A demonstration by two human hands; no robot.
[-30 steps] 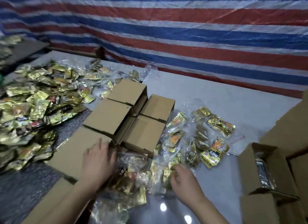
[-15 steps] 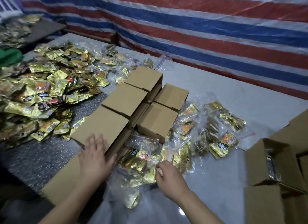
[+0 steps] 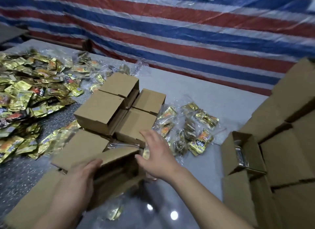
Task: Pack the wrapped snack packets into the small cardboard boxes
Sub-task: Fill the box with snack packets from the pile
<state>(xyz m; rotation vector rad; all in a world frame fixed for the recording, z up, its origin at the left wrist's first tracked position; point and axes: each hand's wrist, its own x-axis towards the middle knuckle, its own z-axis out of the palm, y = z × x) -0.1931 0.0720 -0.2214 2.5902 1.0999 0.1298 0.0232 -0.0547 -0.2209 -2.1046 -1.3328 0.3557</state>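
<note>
A small brown cardboard box (image 3: 117, 167) is held low between the two hands, above the table's near edge. Its long axis runs from left to right, and it is tipped so that its open side faces toward the person, the dark inside showing below a raised flap. The left hand (image 3: 80, 179) is wrapped round the box's left end, with the fingers curled over the top edge. The right hand (image 3: 156, 153) is spread wide, with fingers straight and apart; its palm is turned toward the box's right end, but contact cannot be judged through the blur. Just beyond the right hand, clear-wrapped gold snack packets (image 3: 190, 128) are scattered on the grey table (image 3: 204, 99). Beyond both hands, closed brown cardboard boxes (image 3: 117, 107) are clustered, touching one another. Far to the left of the left hand, a broad heap of loose gold foil packets (image 3: 25, 95) is spread out. To the right of the right hand, an open brown box (image 3: 242, 153) with something shiny inside is stood against stacked cardboard cartons (image 3: 289, 143).
</note>
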